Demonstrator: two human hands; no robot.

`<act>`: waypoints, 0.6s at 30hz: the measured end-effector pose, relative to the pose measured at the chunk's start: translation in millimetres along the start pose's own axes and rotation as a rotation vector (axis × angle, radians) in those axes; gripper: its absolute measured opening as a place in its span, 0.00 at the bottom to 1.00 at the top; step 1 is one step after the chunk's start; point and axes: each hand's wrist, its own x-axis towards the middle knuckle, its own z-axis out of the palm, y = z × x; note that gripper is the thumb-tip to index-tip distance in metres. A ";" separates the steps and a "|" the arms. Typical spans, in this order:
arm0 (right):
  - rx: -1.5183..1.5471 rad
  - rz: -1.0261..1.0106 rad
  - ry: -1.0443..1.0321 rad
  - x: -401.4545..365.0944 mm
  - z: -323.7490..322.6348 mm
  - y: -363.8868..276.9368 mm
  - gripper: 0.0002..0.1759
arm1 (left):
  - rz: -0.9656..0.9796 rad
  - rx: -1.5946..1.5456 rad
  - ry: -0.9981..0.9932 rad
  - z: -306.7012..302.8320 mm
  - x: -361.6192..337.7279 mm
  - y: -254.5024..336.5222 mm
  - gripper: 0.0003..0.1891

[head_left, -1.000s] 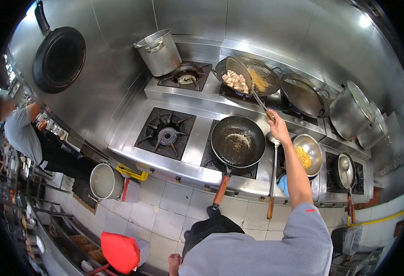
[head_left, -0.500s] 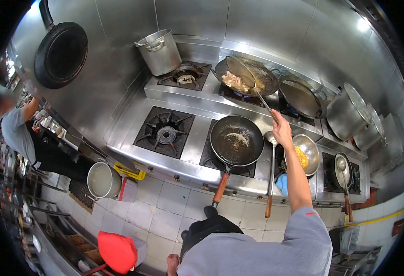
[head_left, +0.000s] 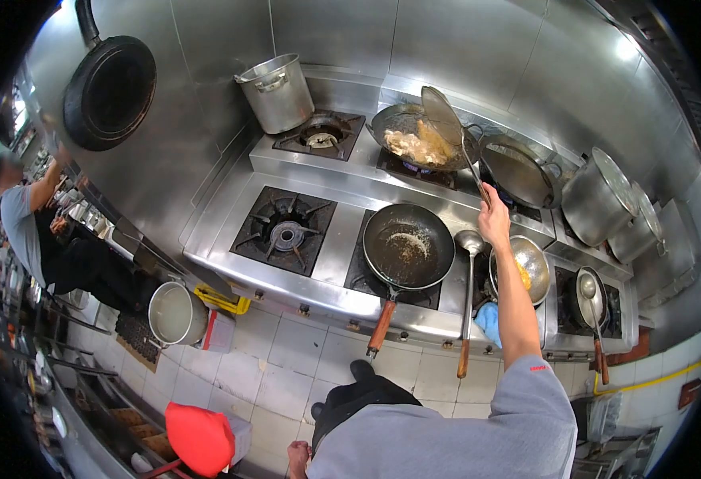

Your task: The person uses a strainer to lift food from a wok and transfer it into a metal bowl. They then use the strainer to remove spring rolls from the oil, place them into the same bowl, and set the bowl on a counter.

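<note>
The right hand (head_left: 494, 219), its grip closed around the handle, tilts a round mesh strainer (head_left: 441, 116) over pale food (head_left: 413, 148) in a dark wok (head_left: 395, 118); shiny metal walls (head_left: 462, 40) back the stove (head_left: 342, 177).

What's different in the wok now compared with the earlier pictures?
The right hand has swung the strainer to the right and tipped it more upright. The pale chunks now spread further across the wok. Nothing was let go. The frying pan and ladle stayed put.
</note>
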 end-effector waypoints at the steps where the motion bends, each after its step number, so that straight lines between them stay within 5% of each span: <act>1: 0.001 0.018 0.008 2.3 -1.1 1.3 0.24 | 0.009 0.022 -0.006 0.2 -1.2 0.2 0.04; 16: 0.027 0.121 -0.083 41.8 41.7 56.4 0.21 | 0.002 -0.037 0.010 4.0 -2.6 0.5 0.04; 18: 0.252 0.363 -0.177 56.5 46.7 65.9 0.21 | -0.026 -0.067 0.023 2.4 -4.1 1.7 0.05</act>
